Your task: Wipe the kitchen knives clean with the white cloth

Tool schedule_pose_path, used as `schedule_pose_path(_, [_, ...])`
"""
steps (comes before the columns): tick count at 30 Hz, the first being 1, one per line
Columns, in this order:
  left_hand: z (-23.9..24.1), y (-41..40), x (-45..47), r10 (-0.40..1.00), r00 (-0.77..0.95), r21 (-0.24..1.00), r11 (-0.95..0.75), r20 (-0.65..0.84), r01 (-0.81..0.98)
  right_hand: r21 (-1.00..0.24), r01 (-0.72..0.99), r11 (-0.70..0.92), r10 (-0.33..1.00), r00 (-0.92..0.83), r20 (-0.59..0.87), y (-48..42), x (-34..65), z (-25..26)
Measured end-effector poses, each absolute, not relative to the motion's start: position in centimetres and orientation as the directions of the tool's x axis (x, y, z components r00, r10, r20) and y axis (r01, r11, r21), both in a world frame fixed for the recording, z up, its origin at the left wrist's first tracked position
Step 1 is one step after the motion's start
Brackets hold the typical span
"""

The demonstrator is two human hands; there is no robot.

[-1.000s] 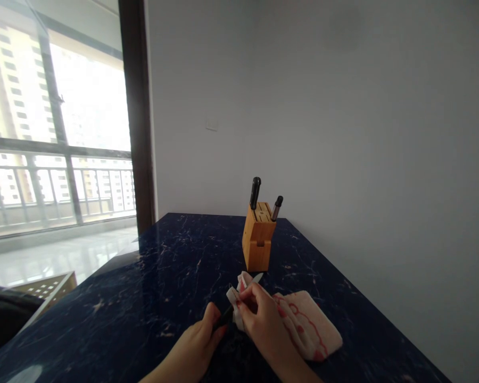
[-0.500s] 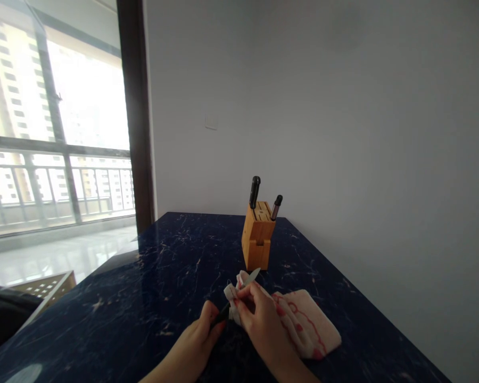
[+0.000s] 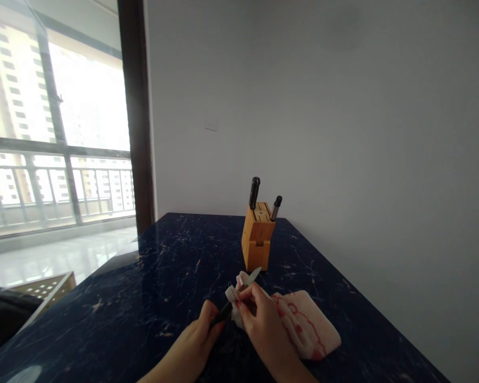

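My left hand (image 3: 201,332) is closed round the black handle of a small knife (image 3: 222,314), whose blade points up and away to the right. My right hand (image 3: 259,319) pinches a fold of a white and red cloth (image 3: 309,327) about the blade. The blade's tip sticks out beyond the cloth; its middle is hidden by the fabric and my fingers. The rest of the cloth trails to the right under my right hand and lies on the table.
A wooden knife block (image 3: 257,239) stands just beyond my hands, with two black-handled tools in it. The dark blue marbled table (image 3: 183,255) runs up to a grey wall (image 3: 363,133) on the right. A low holed piece (image 3: 50,290) stands at left.
My right hand and the pinched cloth have shifted very slightly along the blade toward its tip. My left hand keeps its hold on the handle.
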State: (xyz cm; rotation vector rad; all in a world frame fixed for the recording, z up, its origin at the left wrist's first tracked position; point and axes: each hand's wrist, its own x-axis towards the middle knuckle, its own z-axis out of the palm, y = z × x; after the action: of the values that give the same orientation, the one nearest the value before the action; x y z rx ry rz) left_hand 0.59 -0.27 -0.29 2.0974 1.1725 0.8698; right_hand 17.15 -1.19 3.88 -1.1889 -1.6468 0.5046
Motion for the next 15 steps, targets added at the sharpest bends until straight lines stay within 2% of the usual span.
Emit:
schedule_pose_path(6, [-0.22, -0.50, 0.72, 0.877, 0.402, 0.725, -0.456, 0.265, 0.516, -0.715, 0.504, 0.484, 0.834, -0.017, 0.552, -1.13, 17.04, 3.50])
schedule_pose_path(15, [-0.51, -0.42, 0.71, 0.868, 0.409, 0.713, -0.475, 0.283, 0.515, -0.715, 0.504, 0.485, 0.839, -0.038, 0.542, -0.99, 17.30, 3.52])
